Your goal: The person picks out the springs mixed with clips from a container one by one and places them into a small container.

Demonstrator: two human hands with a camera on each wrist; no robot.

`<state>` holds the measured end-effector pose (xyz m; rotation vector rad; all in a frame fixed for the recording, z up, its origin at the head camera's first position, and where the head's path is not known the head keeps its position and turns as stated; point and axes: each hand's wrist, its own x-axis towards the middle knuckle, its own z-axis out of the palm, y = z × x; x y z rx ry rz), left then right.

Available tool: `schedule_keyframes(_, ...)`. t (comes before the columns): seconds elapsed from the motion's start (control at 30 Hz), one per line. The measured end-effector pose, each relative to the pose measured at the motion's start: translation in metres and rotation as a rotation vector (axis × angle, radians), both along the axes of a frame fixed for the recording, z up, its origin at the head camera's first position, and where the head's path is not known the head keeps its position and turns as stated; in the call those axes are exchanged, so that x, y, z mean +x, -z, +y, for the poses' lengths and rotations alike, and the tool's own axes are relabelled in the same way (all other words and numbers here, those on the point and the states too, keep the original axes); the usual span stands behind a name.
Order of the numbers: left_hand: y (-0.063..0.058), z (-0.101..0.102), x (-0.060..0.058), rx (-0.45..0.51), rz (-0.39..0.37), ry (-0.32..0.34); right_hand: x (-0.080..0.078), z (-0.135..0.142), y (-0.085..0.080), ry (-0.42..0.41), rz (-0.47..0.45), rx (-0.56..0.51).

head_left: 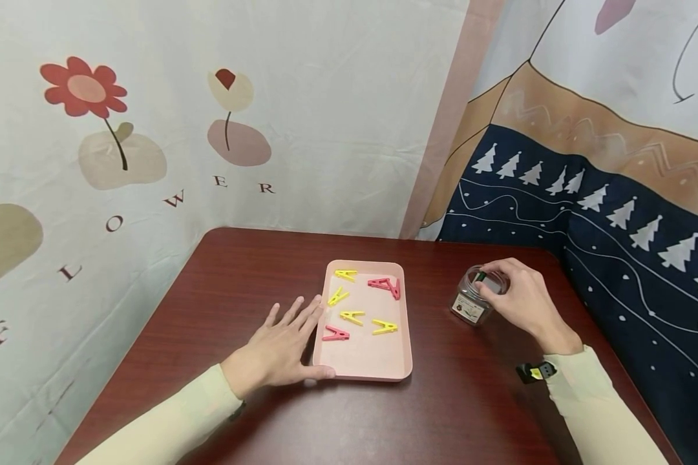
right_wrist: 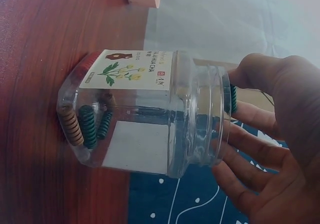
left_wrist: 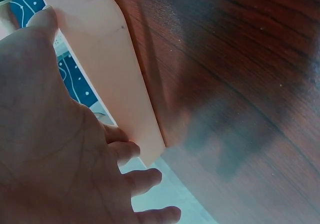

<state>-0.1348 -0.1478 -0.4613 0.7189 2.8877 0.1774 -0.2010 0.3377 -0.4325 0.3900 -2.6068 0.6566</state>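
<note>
My left hand rests at the left side of a pink tray, fingers spread, thumb by its near edge. In the left wrist view, thumb and fingertips touch the tray's wall. Several yellow and red clothespins lie in the tray. At the right, my right hand pinches a dark green coiled spring at the mouth of a clear, lidless jar. Lower in the upright jar are a brown coil, green coils and something red partly behind the label.
The dark red-brown wooden table carries the tray near its middle and the jar near its right side. Behind it hangs a pale curtain with flower prints; a navy cloth with white trees borders the right side.
</note>
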Motion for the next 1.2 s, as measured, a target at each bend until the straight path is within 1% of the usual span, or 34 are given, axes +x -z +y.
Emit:
schedule_keyframes(0.17,0.000,0.001,0.000,0.000,-0.002,0.001,0.001,0.002,0.000,0.007,-0.008,0.001)
schedule_keyframes(0.4,0.001,0.002,-0.001,0.006,0.001,0.001,0.002,0.003,0.000,0.013,-0.051,-0.006)
schedule_keyframes(0.9,0.002,0.003,0.000,0.006,0.003,0.002,0.006,0.002,0.003,0.010,-0.025,-0.014)
schedule_keyframes(1.03,0.002,0.002,-0.001,0.005,0.003,0.007,0.008,0.000,0.005,0.005,-0.038,-0.023)
schedule_keyframes(1.2,0.004,0.001,-0.003,0.011,0.014,0.019,0.012,-0.003,0.010,-0.009,-0.049,0.002)
